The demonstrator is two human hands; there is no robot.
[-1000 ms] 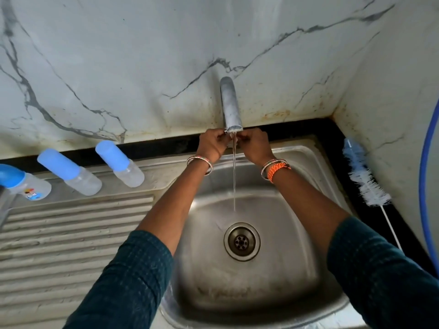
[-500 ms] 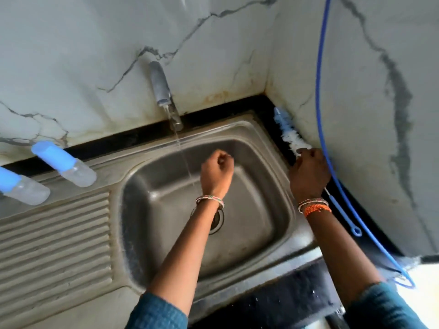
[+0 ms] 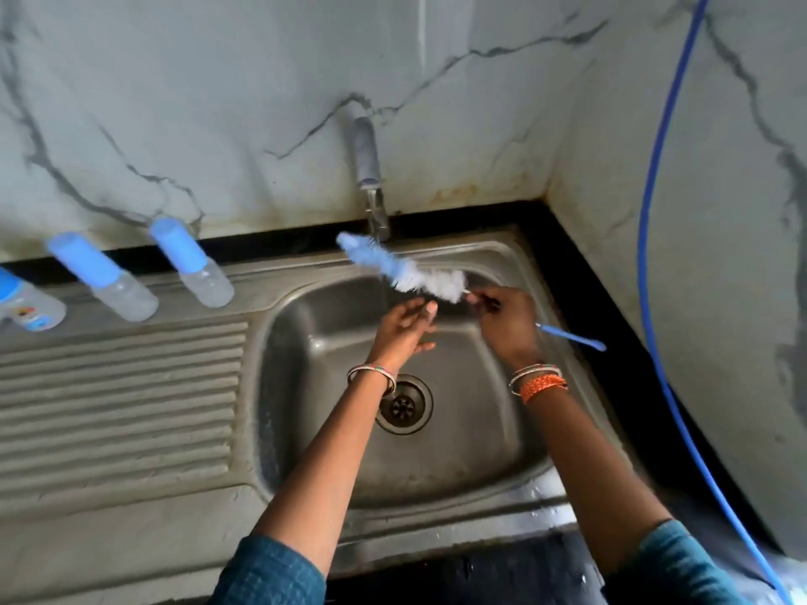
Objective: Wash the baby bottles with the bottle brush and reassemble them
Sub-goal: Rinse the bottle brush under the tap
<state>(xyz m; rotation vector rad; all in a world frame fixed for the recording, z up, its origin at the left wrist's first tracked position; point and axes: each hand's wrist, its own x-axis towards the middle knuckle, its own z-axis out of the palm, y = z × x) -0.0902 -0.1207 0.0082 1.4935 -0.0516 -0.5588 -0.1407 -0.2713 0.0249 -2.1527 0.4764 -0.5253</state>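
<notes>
While the bottle brush point(image 3: 406, 272) is held by its wire stem in the closed grip of the right hand point(image 3: 508, 325), its bristled head is angled toward ten o'clock and lies just under the tap point(image 3: 369, 185), over the back of the sink point(image 3: 436, 473). The blue handle end is seen projecting from the hand toward four o'clock. The left hand point(image 3: 404, 327) is held open and empty, fingers spread, just beside the bristles at their seven o'clock.

Three baby bottles point(image 3: 192, 264) with blue caps are lined up at nine o'clock of the basin, along the back of the ribbed drainboard point(image 3: 122, 408), all capped and untouched. The step in hand is judged to be wetting the brush; washing itself has not begun. Next, a bottle would have to be fetched and uncapped by the free hand.

A coloured label is carried by the leftmost bottle, but no writing can be read.
</notes>
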